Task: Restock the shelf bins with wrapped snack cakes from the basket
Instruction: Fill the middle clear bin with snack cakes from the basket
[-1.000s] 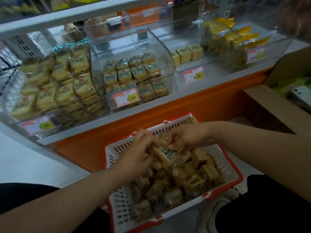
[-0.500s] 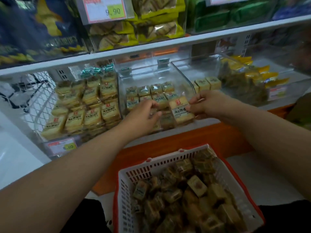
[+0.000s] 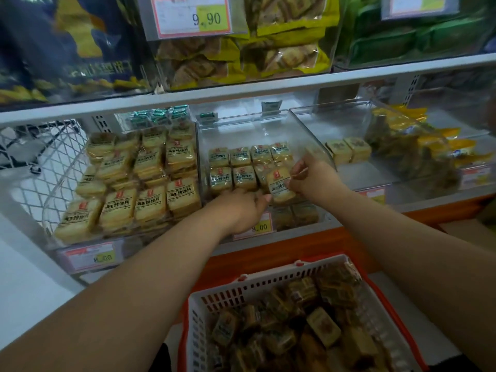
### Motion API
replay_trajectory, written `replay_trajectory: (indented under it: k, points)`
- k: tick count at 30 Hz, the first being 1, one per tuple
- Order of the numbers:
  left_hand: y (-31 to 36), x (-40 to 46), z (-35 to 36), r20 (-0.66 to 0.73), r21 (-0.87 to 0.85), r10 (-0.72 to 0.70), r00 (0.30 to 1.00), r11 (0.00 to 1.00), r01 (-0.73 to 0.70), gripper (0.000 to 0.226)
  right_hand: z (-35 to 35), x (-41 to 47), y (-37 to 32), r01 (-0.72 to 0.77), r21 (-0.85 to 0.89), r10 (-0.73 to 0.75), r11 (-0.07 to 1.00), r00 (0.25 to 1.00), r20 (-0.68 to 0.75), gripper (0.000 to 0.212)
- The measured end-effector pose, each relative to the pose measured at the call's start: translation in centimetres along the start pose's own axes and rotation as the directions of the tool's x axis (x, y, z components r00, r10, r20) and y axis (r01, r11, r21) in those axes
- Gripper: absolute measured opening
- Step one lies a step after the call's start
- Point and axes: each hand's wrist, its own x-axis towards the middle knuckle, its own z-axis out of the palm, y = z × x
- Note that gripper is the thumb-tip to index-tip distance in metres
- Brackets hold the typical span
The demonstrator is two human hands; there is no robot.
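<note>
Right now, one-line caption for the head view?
Right hand places a wrapped snack cake into the middle clear bin; left hand steadies.

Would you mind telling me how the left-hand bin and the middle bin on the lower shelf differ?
The left bin is piled nearly full with wrapped cakes; the middle bin holds a lower layer, its rear bare. Only the middle bin has hands inside. Both are clear plastic, with 8.00 tags.
</note>
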Motion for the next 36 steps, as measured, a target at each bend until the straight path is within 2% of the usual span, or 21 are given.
replay_trajectory:
  k: [3,8,13,18,23,27,31,33,35,36]
  points:
    - [0.1,-0.3,-0.1,-0.007,-0.038,-0.019,1.000,0.999,0.019,0.060,0.3,0.5,0.1,-0.008,-0.241,0.027,0.971,0.997,0.075,0.029]
    - [1.0,-0.9,-0.4,0.023,-0.015,-0.148,0.989,0.989,0.148,0.071,-0.1,0.5,-0.7,0.008,-0.394,0.059,0.919,0.986,0.158,0.036]
    - [1.2,-1.0,-0.5,0.093,0.019,-0.156,0.983,0.988,0.155,0.072,-0.1,0.4,-1.2,0.029,-0.529,0.088,0.848,0.977,0.194,0.031]
    - [0.6,-0.8,-0.9,0.153,-0.020,-0.146,0.977,0.988,0.151,0.075,0.1,0.5,-1.6,0.050,-0.549,0.091,0.834,0.970,0.225,0.031]
    - [0.9,-0.6,-1.5,0.180,0.000,-0.190,0.965,0.981,0.193,0.082,-0.1,0.4,-1.5,0.043,-0.433,0.090,0.900,0.955,0.281,0.031]
    - [1.0,-1.0,-1.6,0.167,0.057,-0.192,0.967,0.981,0.185,0.084,0.1,0.1,-1.9,0.095,-0.485,0.085,0.869,0.938,0.336,0.039]
    - [0.6,-1.2,-1.2,0.170,0.046,-0.165,0.971,0.986,0.160,0.088,0.2,0.4,-1.9,0.111,-0.552,0.142,0.827,0.908,0.395,0.035]
    - [0.5,-1.1,-0.7,0.151,0.010,-0.130,0.980,0.991,0.130,0.086,0.4,0.3,-1.9,0.178,-0.614,0.131,0.769,0.896,0.424,0.035]
    - [0.4,-0.9,-0.1,0.084,-0.020,-0.039,0.996,0.999,0.040,0.082,0.6,0.2,-1.9,0.256,-0.640,0.095,0.724,0.883,0.461,0.034]
    - [0.3,-0.7,0.1,0.046,-0.022,0.014,0.999,1.000,-0.013,0.081,0.6,-0.1,-1.9,0.238,-0.626,0.102,0.742,0.884,0.457,0.033]
